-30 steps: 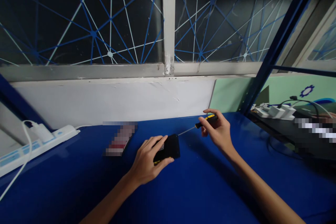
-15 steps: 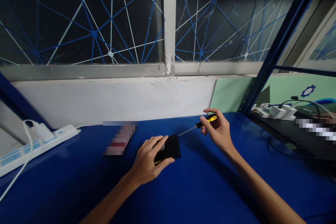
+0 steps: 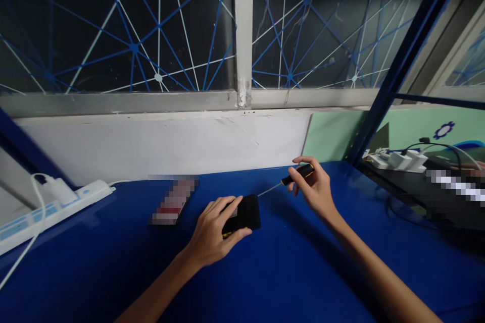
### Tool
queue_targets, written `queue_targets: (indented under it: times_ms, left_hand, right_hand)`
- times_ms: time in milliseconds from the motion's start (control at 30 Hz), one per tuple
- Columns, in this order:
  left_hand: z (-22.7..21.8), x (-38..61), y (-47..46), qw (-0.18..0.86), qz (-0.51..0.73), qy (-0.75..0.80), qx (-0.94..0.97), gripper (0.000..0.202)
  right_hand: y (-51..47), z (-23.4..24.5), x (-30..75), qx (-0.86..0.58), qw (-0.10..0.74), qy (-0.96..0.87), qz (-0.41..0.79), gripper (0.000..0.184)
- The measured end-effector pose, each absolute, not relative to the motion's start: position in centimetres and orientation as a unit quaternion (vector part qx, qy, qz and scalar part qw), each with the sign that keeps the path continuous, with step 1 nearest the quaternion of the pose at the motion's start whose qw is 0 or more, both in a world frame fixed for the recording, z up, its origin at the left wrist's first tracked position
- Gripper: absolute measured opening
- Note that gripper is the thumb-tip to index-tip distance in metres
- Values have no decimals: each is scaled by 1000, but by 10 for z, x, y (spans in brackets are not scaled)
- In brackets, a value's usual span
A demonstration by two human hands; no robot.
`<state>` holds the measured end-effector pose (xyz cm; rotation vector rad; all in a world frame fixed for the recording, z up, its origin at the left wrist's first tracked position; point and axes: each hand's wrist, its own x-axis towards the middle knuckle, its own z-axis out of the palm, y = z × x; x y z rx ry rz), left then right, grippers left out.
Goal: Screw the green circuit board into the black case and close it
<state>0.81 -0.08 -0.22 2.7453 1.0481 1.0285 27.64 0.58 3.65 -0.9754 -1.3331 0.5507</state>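
1. We saw the left hand (image 3: 212, 234) pressed flat over a small black device (image 3: 245, 213) that lay on the blue worktop (image 3: 284, 272), near the middle of the worktop and somewhat toward its back edge; the fingers curled over the near side, pinning it down.
2. The right hand (image 3: 317, 189) was closed around a screwdriver (image 3: 297, 174) with a black and yellow handle, the thin shaft slanting down to the device's far right corner.
3. We judged the work to be in an early or middle stage: the tip was at or just beside the corner, but we could not tell whether it sat in a screw, and no loose screw or removed cover showed.
4. The device looked whole and shut, so opening it seemed left to do.
5. A white power strip (image 3: 53, 207) lay at the worktop's left edge, well apart from both hands.
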Motion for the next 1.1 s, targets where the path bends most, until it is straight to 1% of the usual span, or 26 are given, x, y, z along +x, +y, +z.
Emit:
queue_targets:
  times_ms: [167,333,433,500,667,833,933,1000,1100]
  left_hand:
    - [-2,8,-1,14,332,337,881,55]
    - [-2,8,0,16,335,335,880,55]
    - [-3,8,0,15,335,338,880,54]
    - [-3,8,0,15,334,336,880,55]
    - [-2,8,-1,17,328,341,881,56]
    - [-2,8,-1,16,326,339,882,56]
    - [-3,8,0,15,329,337,882,56]
    - [-2,9,0,15,332,337,881,55]
    - [-1,9,0,14,335,335,881,55]
  right_hand:
    - [5,37,277,-386,655,-580,293,32]
    - [6,36,276,-426,652,-573,255,41]
    - [6,36,275,-432,648,-580,241,36]
    - [6,36,275,-419,648,-583,253,35]
    - [6,37,276,-377,653,-585,298,40]
    - [6,35,276,-442,644,-575,243,51]
    - [5,34,275,-441,646,-575,240,44]
    - [5,34,275,-410,651,-578,272,40]
    - [5,35,275,-364,652,-585,316,40]
